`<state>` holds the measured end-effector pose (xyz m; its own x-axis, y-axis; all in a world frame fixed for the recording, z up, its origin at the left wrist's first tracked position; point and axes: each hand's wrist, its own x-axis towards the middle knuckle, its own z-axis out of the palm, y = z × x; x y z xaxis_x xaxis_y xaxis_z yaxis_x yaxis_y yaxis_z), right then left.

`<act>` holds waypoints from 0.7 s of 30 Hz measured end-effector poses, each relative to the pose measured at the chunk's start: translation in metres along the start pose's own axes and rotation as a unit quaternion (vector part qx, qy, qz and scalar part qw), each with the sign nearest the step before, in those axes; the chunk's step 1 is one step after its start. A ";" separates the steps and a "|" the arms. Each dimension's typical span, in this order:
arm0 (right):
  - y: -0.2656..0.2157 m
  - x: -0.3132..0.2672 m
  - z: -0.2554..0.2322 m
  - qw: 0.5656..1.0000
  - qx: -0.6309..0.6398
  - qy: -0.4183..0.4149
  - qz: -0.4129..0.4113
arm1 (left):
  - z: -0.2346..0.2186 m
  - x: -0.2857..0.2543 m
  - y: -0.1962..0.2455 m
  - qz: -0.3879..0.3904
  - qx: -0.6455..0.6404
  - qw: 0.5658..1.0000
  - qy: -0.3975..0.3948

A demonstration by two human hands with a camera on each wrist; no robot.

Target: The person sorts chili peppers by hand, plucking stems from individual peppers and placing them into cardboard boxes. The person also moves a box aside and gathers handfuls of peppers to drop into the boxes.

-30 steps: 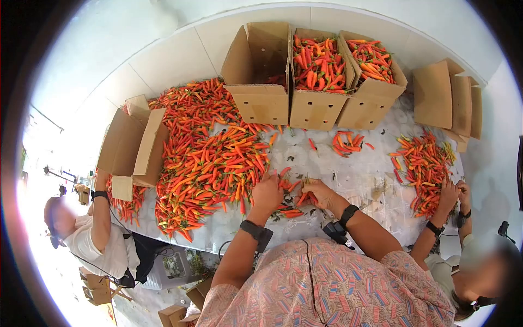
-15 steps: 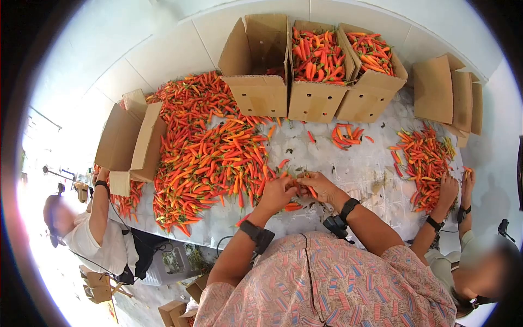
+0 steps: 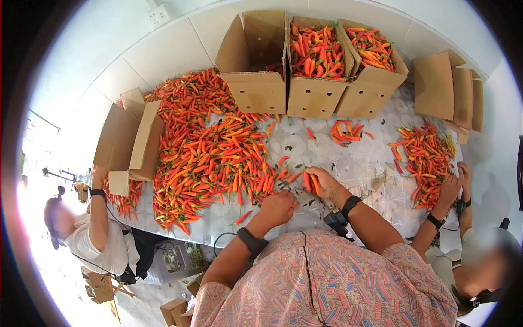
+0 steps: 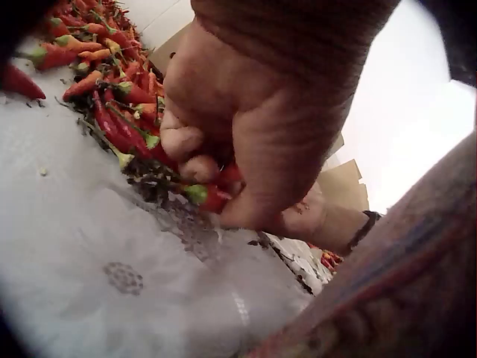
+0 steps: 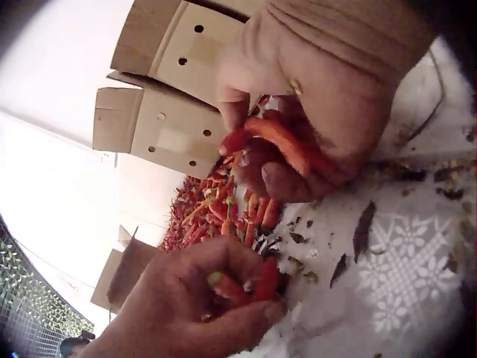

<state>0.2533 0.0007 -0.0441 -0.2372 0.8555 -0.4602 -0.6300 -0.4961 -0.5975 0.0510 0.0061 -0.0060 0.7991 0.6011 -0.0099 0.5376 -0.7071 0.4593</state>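
Note:
A big heap of red and orange chili peppers [image 3: 212, 152] covers the table's left and middle. My left hand [image 3: 277, 208] sits near the table's front edge, fingers curled round a few red chilies [image 4: 209, 195] with green stems; the same hand [image 5: 201, 306] shows in the right wrist view. My right hand [image 3: 321, 182] is just right of the heap and grips a small bunch of red chilies [image 5: 279, 142] in its curled fingers, held a little above the white lace tablecloth [image 3: 354, 163].
Three open cardboard boxes [image 3: 316, 98] stand at the back, two full of chilies. Folded boxes lie at the left [image 3: 131, 141] and far right [image 3: 452, 98]. A second person's hands [image 3: 449, 188] work a smaller chili pile [image 3: 427, 155] at right; a third person [image 3: 92, 234] sits at left.
My hands have parted: the left drew back toward me with its chilies, the right lifted slightly away with its bunch. A second ago both were down at the heap's edge.

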 end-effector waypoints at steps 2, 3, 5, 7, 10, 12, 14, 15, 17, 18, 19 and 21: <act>-0.004 -0.008 0.005 0.999 0.026 0.021 0.019 | 0.001 0.001 -0.003 0.000 -0.018 1.000 0.017; -0.007 -0.011 0.010 0.997 0.053 0.041 0.037 | -0.004 0.003 -0.002 -0.058 -0.075 0.995 0.016; -0.005 -0.006 0.003 0.998 0.034 0.028 0.049 | -0.007 0.008 -0.007 -0.116 -0.131 0.985 0.016; -0.007 -0.006 0.007 0.998 0.014 0.014 0.061 | -0.011 0.013 -0.015 -0.165 -0.262 0.951 0.023; -0.006 -0.008 0.011 0.998 -0.041 0.006 0.041 | -0.020 0.021 -0.008 -0.228 -0.490 0.841 0.005; -0.006 -0.008 0.012 0.997 -0.073 -0.019 0.027 | -0.014 0.025 -0.007 -0.222 -0.536 0.814 0.009; -0.006 -0.008 0.013 0.996 -0.079 -0.021 0.022 | -0.011 0.028 -0.009 -0.216 -0.580 0.785 0.013; -0.007 -0.009 0.015 0.996 -0.084 -0.025 0.018 | -0.014 0.028 -0.007 -0.210 -0.585 0.783 0.002; -0.007 -0.011 0.018 0.997 -0.077 -0.022 0.017 | -0.014 0.028 -0.009 -0.205 -0.589 0.781 -0.010; -0.006 -0.011 0.018 0.997 -0.070 -0.019 0.017 | -0.014 0.028 -0.010 -0.207 -0.581 0.787 -0.012; -0.005 -0.009 0.016 0.997 -0.069 -0.018 0.017 | -0.014 0.028 -0.011 -0.209 -0.572 0.793 -0.013; -0.004 -0.006 0.013 0.996 -0.084 -0.033 0.015 | -0.017 0.028 -0.007 -0.216 -0.549 0.807 -0.012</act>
<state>0.2479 -0.0008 -0.0305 -0.3068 0.8447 -0.4387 -0.4907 -0.5353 -0.6875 0.0650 0.0345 0.0057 0.6138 0.6857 -0.3912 0.2150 0.3316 0.9186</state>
